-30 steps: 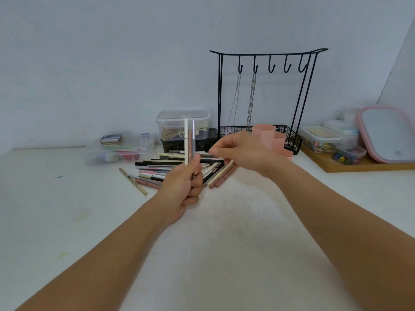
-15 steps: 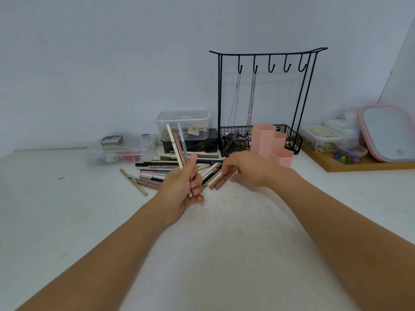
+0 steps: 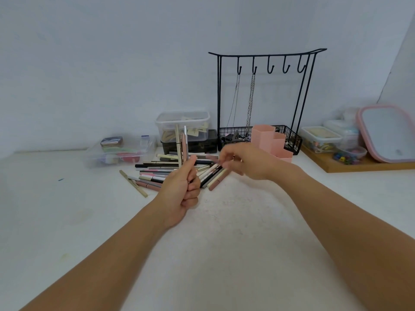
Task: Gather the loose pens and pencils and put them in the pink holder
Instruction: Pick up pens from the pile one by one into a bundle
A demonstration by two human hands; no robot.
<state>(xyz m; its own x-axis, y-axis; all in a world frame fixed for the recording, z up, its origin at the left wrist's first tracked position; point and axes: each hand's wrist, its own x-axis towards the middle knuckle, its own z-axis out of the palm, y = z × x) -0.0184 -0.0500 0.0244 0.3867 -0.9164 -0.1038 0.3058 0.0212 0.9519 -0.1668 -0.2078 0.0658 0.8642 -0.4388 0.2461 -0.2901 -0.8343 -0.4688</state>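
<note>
My left hand (image 3: 182, 191) grips a small bundle of pens (image 3: 181, 144) upright above the white table. To its right, my right hand (image 3: 247, 163) is blurred and pinches a pink pen (image 3: 211, 157) whose tip points toward the bundle. Under and behind both hands, a pile of loose pens and pencils (image 3: 157, 172) lies on the table. One beige pencil (image 3: 133, 183) lies apart at the pile's left. The pink holder (image 3: 270, 142), stepped and hexagonal, stands upright behind my right hand, in front of a wire basket.
A black wire stand (image 3: 265, 63) with hooks and hanging chains rises behind the holder. Clear plastic boxes (image 3: 121, 151) (image 3: 183, 124) sit at the back left. A wooden tray (image 3: 359, 164) with small containers and a pink-rimmed lid (image 3: 386, 133) is at the right.
My right hand dropped to the pile, then rose with a pink pen and moved left toward the bundle. The bundle in my left hand tilted left, then stood upright again.
</note>
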